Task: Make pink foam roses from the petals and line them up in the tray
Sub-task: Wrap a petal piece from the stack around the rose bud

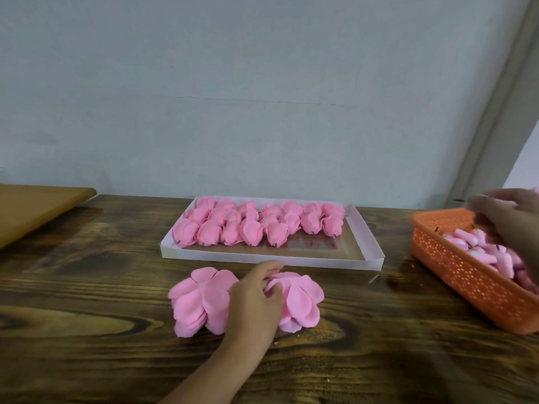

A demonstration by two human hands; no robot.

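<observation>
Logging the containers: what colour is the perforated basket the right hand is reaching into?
Orange, seen in the head view: the basket under the right hand.
</observation>
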